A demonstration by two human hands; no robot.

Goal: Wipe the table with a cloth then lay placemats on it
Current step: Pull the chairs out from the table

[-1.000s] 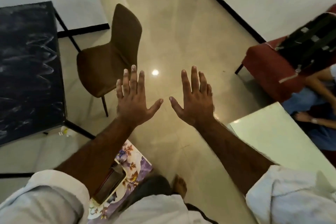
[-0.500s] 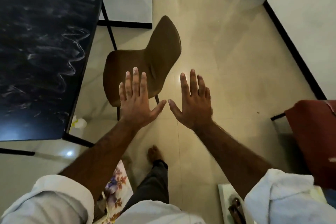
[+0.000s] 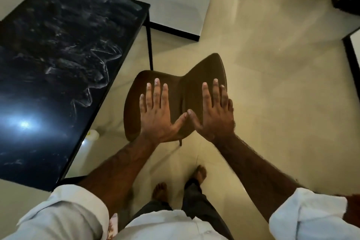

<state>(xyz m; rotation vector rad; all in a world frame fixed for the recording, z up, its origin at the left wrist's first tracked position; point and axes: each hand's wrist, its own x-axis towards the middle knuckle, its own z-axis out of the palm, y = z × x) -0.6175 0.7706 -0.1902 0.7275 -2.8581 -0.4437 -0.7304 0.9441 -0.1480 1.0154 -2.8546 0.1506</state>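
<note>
Right, I'm looking straight down past both arms, and both hands are held out flat in front of me, backs to the camera. The left hand (image 3: 156,115) has its fingers stretched and spread, nothing in it. The right hand (image 3: 214,115) is the same, splayed wide and empty, and the two thumb tips sit just beside each other in the middle.

Under the hands, lower down, stands a brown chair (image 3: 134,103), its seat toward the table and its back toward the right. I can't tell whether either hand touches it.

The table (image 3: 58,54) is off to my left: a black glossy top, smeared with pale streaks, and a bright light glare near its near-left part. Its dark leg (image 3: 150,45) drops to the floor just behind the chair. By the table's near edge, on the tiled floor (image 3: 272,84), there's a small pale thing, too blurred for me to name.

I see no cloth anywhere in my view. At the very bottom, by the left white sleeve (image 3: 64,212), a sliver of flowered material (image 3: 113,226) peeks out; I can't say what it is. Two bare feet (image 3: 200,173) stand below the chair.
</note>
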